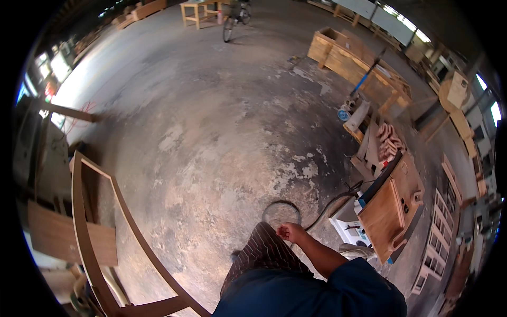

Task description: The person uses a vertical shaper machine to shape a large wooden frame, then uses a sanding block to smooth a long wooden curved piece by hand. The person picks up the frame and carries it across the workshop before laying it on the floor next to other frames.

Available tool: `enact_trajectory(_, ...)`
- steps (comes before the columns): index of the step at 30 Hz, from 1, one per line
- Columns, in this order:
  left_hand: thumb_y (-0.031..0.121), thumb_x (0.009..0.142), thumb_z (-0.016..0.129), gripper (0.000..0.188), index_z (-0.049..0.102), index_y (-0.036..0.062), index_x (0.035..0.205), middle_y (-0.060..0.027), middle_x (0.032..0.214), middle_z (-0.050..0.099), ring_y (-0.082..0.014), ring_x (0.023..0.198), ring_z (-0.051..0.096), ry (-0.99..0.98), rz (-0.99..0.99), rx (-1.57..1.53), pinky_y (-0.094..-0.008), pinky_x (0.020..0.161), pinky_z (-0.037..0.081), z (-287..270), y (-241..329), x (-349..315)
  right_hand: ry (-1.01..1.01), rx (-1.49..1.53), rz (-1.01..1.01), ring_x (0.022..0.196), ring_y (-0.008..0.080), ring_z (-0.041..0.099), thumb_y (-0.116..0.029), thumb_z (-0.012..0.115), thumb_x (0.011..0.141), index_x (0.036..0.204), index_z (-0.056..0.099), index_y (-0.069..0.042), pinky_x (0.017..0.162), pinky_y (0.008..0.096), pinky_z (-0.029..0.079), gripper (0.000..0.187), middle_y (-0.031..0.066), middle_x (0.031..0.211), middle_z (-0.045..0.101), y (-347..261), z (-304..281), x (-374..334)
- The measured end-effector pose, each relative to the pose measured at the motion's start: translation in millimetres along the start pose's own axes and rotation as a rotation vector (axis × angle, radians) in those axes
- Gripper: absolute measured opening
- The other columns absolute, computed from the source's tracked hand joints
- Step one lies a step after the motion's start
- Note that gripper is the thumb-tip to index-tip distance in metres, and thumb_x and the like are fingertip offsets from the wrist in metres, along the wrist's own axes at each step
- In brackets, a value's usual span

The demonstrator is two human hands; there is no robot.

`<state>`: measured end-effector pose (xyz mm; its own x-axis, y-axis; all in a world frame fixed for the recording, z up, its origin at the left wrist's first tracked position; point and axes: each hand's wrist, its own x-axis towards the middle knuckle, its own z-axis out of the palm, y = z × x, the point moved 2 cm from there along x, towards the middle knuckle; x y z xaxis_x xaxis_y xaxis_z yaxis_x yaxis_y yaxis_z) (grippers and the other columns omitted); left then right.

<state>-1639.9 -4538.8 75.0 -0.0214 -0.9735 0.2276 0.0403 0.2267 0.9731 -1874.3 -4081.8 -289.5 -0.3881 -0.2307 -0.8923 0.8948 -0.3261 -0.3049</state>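
Note:
My right hand [289,232] is in front of my striped trousers [259,259], close to the knee. Its fingers look loosely curled, and nothing shows in them. Just beyond it a dark hose [285,202] lies in a loop on the concrete floor. My left hand is out of view; the blue shirt [296,296] fills the bottom middle. To my left stands a tall wooden frame [82,211], its near corner running down to the lower edge beside the shirt.
At right a work table with a brown wooden board [388,211] stands beside me. Farther back are a pile of curved wooden pieces [390,140] and a big wooden crate [348,55]. Wooden panels [100,243] lean behind the frame. A bicycle [229,26] stands far ahead.

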Motion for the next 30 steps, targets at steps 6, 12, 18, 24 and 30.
enact_trajectory(6, 0.04, 0.093, 0.055, 0.054, 0.054, -0.0059, 0.122, -0.0205, 0.104, 0.06, -0.0299, 0.089, 0.061, -0.14, -0.05, -0.014, -0.041, 0.077, 0.055, 148.4, -40.3, 53.2, -0.096, 0.164, -0.105, 0.089, 0.0272, 0.066, -0.024, 0.056, 0.092, 0.098, 0.061, -0.003, 0.078, 0.0378, 0.053, 0.023, 0.0131, 0.096, 0.068, -56.9, 31.7, 92.2)
enact_trajectory(12, 0.039, 0.091, 0.057, 0.059, 0.048, -0.0071, 0.126, -0.023, 0.103, 0.06, -0.0347, 0.09, 0.062, -0.412, 0.01, -0.079, -0.0437, 0.078, 0.056, 341.0, -35.6, 66.5, 0.092, 0.198, -0.053, 0.082, 0.0255, 0.068, -0.024, 0.058, 0.09, 0.098, 0.061, -0.004, 0.073, 0.0377, 0.053, 0.021, 0.0119, 0.091, 0.069, -184.4, 92.9, 171.9)
enact_trajectory(18, 0.043, 0.095, 0.052, 0.058, 0.048, -0.0056, 0.126, -0.0211, 0.1, 0.059, -0.0303, 0.09, 0.061, -0.507, -0.049, -0.115, -0.0424, 0.081, 0.053, 564.3, -17.5, 58.5, 0.107, 0.29, -0.284, 0.079, 0.0251, 0.067, -0.024, 0.057, 0.093, 0.095, 0.06, -0.003, 0.07, 0.0346, 0.053, 0.021, 0.0125, 0.09, 0.069, -345.6, 117.9, 169.5)
enact_trajectory(24, 0.041, 0.097, 0.05, 0.052, 0.05, -0.003, 0.124, -0.0146, 0.095, 0.059, -0.0247, 0.088, 0.059, -0.686, -0.115, -0.169, -0.0383, 0.083, 0.049, 773.7, -14.5, 23.9, 0.164, 0.503, -0.394, 0.079, 0.0244, 0.067, -0.022, 0.055, 0.093, 0.095, 0.06, -0.004, 0.07, 0.0352, 0.052, 0.019, 0.0124, 0.089, 0.068, -447.6, 76.9, 204.0)
enact_trajectory(30, 0.044, 0.1, 0.038, 0.054, 0.049, -0.003, 0.125, -0.0164, 0.099, 0.06, -0.0273, 0.094, 0.059, -0.966, -0.139, -0.378, -0.0396, 0.086, 0.048, 988.0, -90.9, -16.1, 0.464, 0.541, -0.337, 0.08, 0.0274, 0.068, -0.019, 0.053, 0.093, 0.1, 0.058, -0.002, 0.066, 0.0366, 0.053, 0.019, 0.014, 0.091, 0.068, -523.4, 22.1, 233.9)
